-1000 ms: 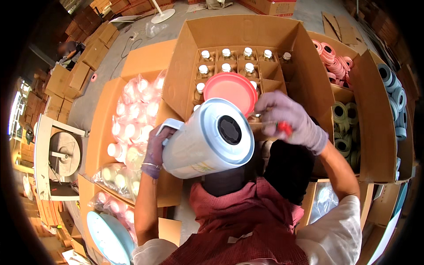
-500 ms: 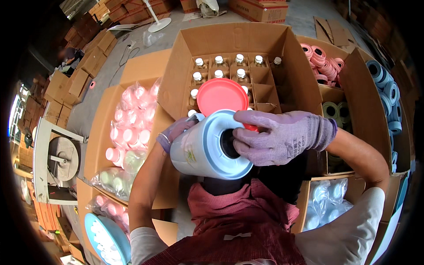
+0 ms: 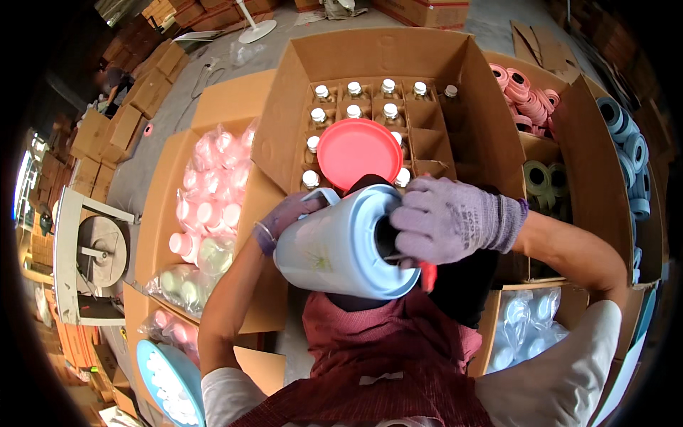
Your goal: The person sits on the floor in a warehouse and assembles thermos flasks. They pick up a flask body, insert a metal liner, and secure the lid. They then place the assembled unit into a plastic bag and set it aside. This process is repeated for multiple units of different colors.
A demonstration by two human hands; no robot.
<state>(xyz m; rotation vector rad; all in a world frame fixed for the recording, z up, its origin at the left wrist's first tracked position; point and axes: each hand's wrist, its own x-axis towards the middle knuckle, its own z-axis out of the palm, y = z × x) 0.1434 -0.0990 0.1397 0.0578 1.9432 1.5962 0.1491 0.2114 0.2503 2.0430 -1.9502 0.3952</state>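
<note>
A light blue plastic jug (image 3: 324,245), likely a thermos shell, lies tilted above my lap with its round dark opening to the right. My gloved left hand (image 3: 290,215) is wrapped round the jug's handle side. At the opening is my gloved right hand (image 3: 455,219), fingers curled round a red-handled tool (image 3: 427,276); its working end is hidden by the glove and the jug's rim. Beyond the jug, a round red plastic disc or seat (image 3: 359,153) rests in front of white-capped bottles (image 3: 390,112).
The bottles stand in a divided carton (image 3: 384,57). At left, another carton holds bagged pink parts (image 3: 213,192), with a blue basin (image 3: 146,356) of white caps below. To the right are pink rings (image 3: 523,96), green rings (image 3: 544,178), blue rings (image 3: 632,153) and bagged blue parts (image 3: 523,327).
The jug has turned slightly, its opening shifting right and down. My right hand has rotated at the opening, and the red handle now points downward below the fingers.
</note>
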